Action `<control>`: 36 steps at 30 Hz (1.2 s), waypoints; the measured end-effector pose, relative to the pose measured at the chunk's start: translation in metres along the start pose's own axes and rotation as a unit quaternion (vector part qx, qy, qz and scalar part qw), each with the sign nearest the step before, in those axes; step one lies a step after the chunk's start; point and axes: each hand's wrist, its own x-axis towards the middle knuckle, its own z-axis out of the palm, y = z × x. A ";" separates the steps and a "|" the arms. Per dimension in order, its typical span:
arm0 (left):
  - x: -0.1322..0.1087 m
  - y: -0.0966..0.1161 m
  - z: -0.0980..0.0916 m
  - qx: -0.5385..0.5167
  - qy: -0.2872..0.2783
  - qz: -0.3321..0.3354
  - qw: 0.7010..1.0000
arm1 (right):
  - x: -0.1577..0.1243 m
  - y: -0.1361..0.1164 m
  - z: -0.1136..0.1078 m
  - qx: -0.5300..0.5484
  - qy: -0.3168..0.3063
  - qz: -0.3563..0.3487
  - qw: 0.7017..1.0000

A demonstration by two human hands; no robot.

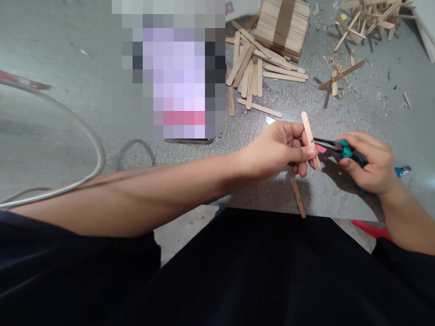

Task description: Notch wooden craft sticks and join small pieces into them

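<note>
My left hand [278, 149] is closed around a pale wooden craft stick [308, 131], holding it nearly upright above the grey mat. My right hand [369, 163] grips teal-handled pliers [335, 146]; their dark jaws meet the stick at its right edge, about mid-length. A small pink piece [321, 149] shows just under the jaws. Another short stick [298, 198] lies on the mat below my left hand.
A banded bundle of sticks [283, 25] and several loose sticks [251, 72] lie at the back. A glued stick structure [369, 18] stands at the far right. A grey cable [88, 131] curves at left. A red object [372, 228] and a blue tube [403, 171] lie near my right arm.
</note>
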 end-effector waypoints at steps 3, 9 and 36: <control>0.000 0.002 0.001 0.028 0.017 -0.008 0.999 | 0.000 0.000 -0.001 -0.013 0.001 -0.009 1.000; -0.001 0.006 0.003 0.074 0.039 -0.017 0.996 | -0.003 -0.003 -0.002 -0.043 -0.001 -0.015 0.999; 0.001 0.000 -0.006 0.030 0.028 0.124 0.991 | -0.005 -0.010 -0.004 -0.023 0.000 -0.003 1.000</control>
